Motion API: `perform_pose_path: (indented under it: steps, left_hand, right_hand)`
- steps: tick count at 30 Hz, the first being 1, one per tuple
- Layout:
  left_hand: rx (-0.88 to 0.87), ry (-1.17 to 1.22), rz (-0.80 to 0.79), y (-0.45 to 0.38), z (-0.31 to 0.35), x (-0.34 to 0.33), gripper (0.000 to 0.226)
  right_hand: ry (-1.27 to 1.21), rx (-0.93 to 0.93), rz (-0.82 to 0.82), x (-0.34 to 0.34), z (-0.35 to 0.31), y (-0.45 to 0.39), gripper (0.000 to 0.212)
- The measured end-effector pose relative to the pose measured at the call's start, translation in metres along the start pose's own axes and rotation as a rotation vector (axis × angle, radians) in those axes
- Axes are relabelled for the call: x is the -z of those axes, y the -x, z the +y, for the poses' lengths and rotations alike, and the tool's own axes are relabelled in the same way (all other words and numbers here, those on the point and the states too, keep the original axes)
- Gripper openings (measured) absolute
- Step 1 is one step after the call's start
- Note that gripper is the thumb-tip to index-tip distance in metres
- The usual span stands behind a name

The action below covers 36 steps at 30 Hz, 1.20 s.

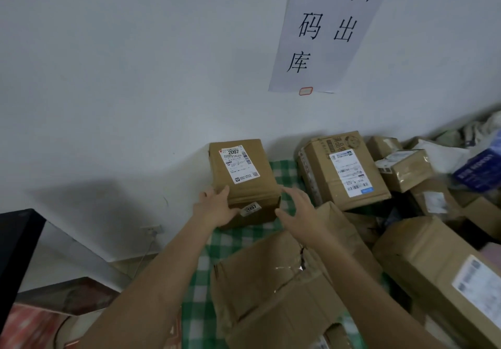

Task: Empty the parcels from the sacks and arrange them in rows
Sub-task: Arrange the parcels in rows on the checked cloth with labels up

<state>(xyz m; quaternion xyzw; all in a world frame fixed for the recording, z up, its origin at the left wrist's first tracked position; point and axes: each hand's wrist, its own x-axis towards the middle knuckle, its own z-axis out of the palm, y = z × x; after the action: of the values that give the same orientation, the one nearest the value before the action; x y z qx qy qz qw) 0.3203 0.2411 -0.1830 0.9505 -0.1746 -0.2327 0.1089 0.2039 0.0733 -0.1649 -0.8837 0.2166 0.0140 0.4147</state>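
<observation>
A brown cardboard parcel (244, 178) with a white label reading 2097 stands against the white wall on a green checked cloth (199, 294). My left hand (215, 207) holds its near left corner, thumb on top. Just off the parcel's near right corner, my right hand (298, 210) hovers with spread fingers; whether it touches the box I cannot tell. A larger labelled box (344, 169) stands to the right by the wall. A big torn flattened carton (273, 286) lies under my forearms.
Several more cardboard parcels (433, 270) are heaped at the right, with a blue package (479, 169) and crumpled cloth behind. A paper sign (325, 28) hangs on the wall. A black object (16, 251) stands at the left edge above a wall socket (153, 230).
</observation>
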Motion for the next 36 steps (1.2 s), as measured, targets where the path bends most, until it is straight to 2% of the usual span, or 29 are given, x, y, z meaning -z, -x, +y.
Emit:
perform_pose_path:
  steps: [5,10,13,17,20,22,24,27,30,33,36]
  left_hand:
    - [-0.035,0.082,0.094,0.042,0.011,-0.003,0.064]
    - [-0.087,0.126,0.157,0.087,0.024,-0.036,0.056]
    - [-0.084,0.11,0.194,0.115,0.031,-0.056,0.057]
    - [-0.042,0.121,0.238,0.147,0.032,-0.077,0.06]
    - [-0.027,0.183,0.244,0.159,0.029,-0.085,0.067]
    - [-0.015,0.189,0.239,0.166,0.028,-0.088,0.07]
    - [-0.021,0.158,0.248,0.169,0.029,-0.088,0.068]
    - [-0.055,0.109,0.234,0.173,0.031,-0.087,0.063]
    - [-0.062,0.026,0.193,0.172,0.027,-0.092,0.064]
    - [-0.065,-0.02,0.183,0.169,0.018,-0.098,0.065]
    - [-0.073,-0.015,0.169,0.164,0.013,-0.097,0.065]
  right_hand:
    - [-0.085,-0.037,0.095,0.016,0.026,0.061,0.05]
    - [-0.065,-0.054,0.086,0.027,0.056,0.108,0.049]
    - [-0.028,-0.026,0.131,0.029,0.071,0.125,0.046]
    - [-0.125,-0.107,0.179,0.026,0.086,0.145,0.041]
    - [-0.073,-0.186,0.184,0.019,0.093,0.152,0.046]
    - [-0.031,-0.274,0.15,0.013,0.094,0.159,0.055]
    - [0.004,-0.284,0.1,0.007,0.095,0.164,0.056]
    - [0.112,-0.229,0.054,0.0,0.095,0.173,0.055]
    - [0.332,-0.109,0.013,-0.002,0.095,0.176,0.052]
    - [0.56,0.084,-0.096,0.002,0.095,0.177,0.063]
    - [0.683,0.213,-0.202,0.006,0.093,0.174,0.074]
